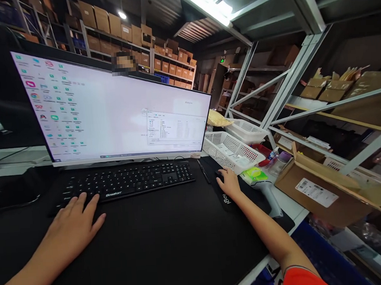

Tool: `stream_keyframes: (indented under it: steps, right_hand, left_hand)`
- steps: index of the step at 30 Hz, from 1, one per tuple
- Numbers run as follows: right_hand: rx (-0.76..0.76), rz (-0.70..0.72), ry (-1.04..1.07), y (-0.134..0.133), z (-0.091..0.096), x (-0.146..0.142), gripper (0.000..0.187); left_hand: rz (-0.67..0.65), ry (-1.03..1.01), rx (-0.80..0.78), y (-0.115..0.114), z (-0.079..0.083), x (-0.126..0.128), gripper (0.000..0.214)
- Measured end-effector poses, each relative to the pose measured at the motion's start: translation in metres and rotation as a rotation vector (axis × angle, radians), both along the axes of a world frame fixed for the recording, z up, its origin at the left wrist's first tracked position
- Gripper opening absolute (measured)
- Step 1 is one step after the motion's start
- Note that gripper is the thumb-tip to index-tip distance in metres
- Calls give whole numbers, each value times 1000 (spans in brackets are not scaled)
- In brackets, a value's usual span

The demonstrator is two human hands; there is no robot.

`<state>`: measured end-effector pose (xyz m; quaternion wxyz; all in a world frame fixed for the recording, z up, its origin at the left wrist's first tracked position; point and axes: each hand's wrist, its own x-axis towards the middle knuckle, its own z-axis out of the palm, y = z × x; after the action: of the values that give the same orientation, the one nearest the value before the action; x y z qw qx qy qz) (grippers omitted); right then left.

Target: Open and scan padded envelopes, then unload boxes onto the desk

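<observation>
Left hand [68,227] lies spread at the "Bosston" keyboard [131,182]; right hand [229,183] grips a mouse [218,174] near "logi" lettering [226,199].

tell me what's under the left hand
Part of the black keyboard, near its left end, and the black desk mat; whatever lies directly beneath the left hand is hidden.

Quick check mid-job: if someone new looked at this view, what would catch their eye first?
Probably the big bright monitor, filling the upper left behind the black keyboard. Next, the two hands: the left hand at the keyboard's near left edge, the right hand over a dark, mostly hidden mouse. Then the open cardboard box at far right.
</observation>
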<state>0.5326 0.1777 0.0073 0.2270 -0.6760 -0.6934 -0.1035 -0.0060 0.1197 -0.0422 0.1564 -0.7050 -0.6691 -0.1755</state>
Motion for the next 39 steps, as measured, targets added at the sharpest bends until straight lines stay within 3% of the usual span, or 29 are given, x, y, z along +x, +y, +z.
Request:
stream_keyframes:
  steps: [5, 15, 31, 35, 39]
  right_hand:
    - [-56, -29, 61, -2, -17, 18, 51]
    - [-124, -20, 43, 1, -13, 14, 49]
    - [-92, -28, 45, -1, -14, 17, 52]
    - [52, 56, -12, -15, -1, -9, 54]
    - [-2, 427, -6, -28, 20, -87, 49]
  left_hand:
    - [-3, -39, -13, 7, -10, -8, 95]
    - [28, -19, -50, 4, -2, -6, 95]
    - [3, -22, -78, 4, 1, -8, 89]
    - [-62, -61, -118, 1, 13, -10, 78]
    - [-79, -92, -153, 5, 30, -10, 69]
